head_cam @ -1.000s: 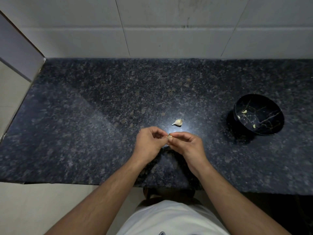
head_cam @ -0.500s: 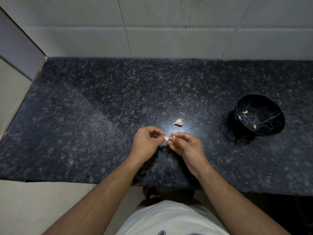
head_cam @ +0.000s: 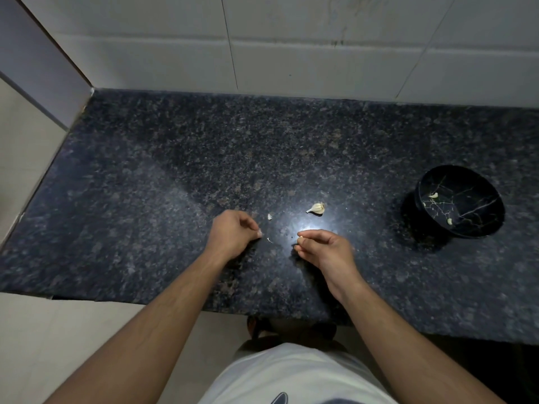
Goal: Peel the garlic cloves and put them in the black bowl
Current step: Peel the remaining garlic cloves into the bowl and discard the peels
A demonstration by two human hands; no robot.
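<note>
My right hand (head_cam: 323,249) pinches a small garlic clove (head_cam: 301,237) between thumb and fingertips, low over the counter. My left hand (head_cam: 233,234) hovers to its left with curled fingers; a pale bit of skin shows at its fingertips (head_cam: 260,234). Two scraps of garlic skin (head_cam: 269,217) lie on the counter between the hands. An unpeeled garlic clove (head_cam: 317,208) lies just beyond my right hand. The black bowl (head_cam: 478,228) with gold veining stands at the right and holds two peeled cloves (head_cam: 433,195).
The dark speckled granite counter (head_cam: 175,185) runs from a tiled back wall (head_cam: 291,53) to its front edge near my body. A side wall (head_cam: 38,68) closes the left end. A bright light reflection sits between the hands.
My hands were joined on one clove; now they have drawn apart, the left moving left. Skin scraps have dropped onto the counter between them, and the clove stays in my right hand.
</note>
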